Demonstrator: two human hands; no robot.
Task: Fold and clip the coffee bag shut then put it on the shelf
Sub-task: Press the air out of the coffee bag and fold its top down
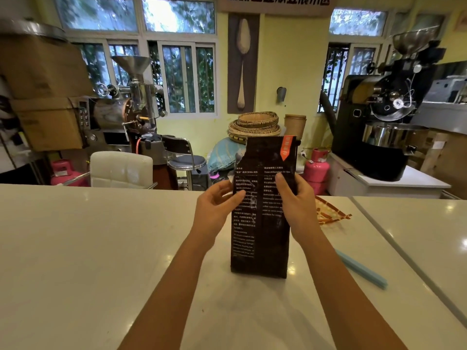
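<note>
A tall dark coffee bag (pixel 262 236) with white print and an orange tag near its top right stands upright on the white counter (pixel 101 248). My left hand (pixel 214 208) holds its left edge at mid height, thumb on the front. My right hand (pixel 294 198) grips the right edge, thumb pressed on the front. The bag's top is unfolded and stands straight up. A long light-blue sealing clip (pixel 361 270) lies on the counter to the right of the bag, untouched.
An orange patterned wrapper (pixel 328 210) lies behind my right hand. A seam (pixel 404 261) splits the counter on the right. Beyond the counter are a white chair (pixel 121 169), a stool (pixel 184 160), pink gas cylinders (pixel 316 168) and coffee roasters (pixel 386 117). No shelf is visible.
</note>
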